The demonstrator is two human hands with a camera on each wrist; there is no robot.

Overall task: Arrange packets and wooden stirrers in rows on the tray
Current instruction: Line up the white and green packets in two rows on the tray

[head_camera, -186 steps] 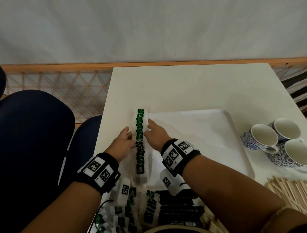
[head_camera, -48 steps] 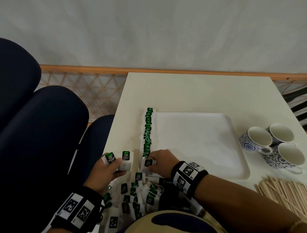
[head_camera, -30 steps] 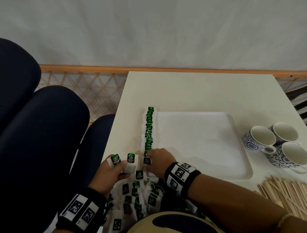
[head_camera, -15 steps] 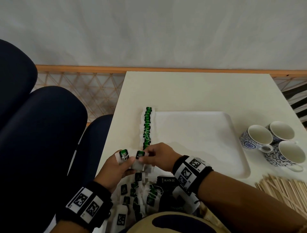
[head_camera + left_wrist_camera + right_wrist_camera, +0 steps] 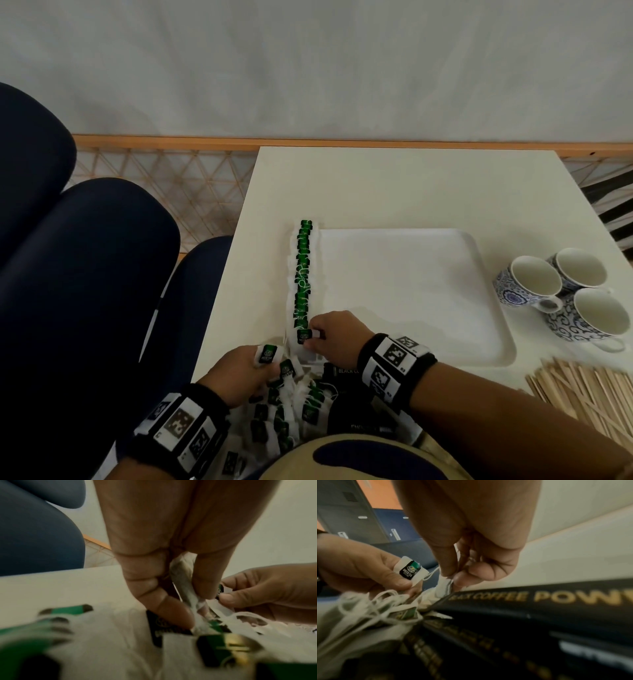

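2 kinds of writing can be read. "GREEN TEA" stands on the black-and-green tag of the tea bag (image 5: 410, 569) pinched in the left hand (image 5: 236, 373), thumb on top, fingers curled under, just off the tray's near left corner. "COFFEE POW…" runs in gold along a black sachet (image 5: 539, 601) lying beside that same corner; from the head view "BLACK CO…" shows on it in white. Smaller print on the other black sachets is too blurred to read.

White tray (image 5: 411, 291) sits on the cream table (image 5: 411, 185). Along the tray's left edge: 1 row of green-tagged tea bags (image 5: 303, 270), overlapping, running from the far left corner toward the near one. Right hand (image 5: 334, 337) is at the near end of that row, thumb and forefinger clamped on the last tea bag (image 5: 303, 336), which touches the row.

Loose heap of tea bags (image 5: 291, 404) with tangled white strings lies in front of the tray's near left corner, partly under both wrists. Wooden stirrers (image 5: 589, 387) are piled off the tray's near right corner, none on the tray. 3 blue-and-white cups (image 5: 561, 291) stand together just right of the tray.

Both wrists wear black bands with square black-and-white marker tags. Dark blue chairs (image 5: 85, 274) stand left of the table.
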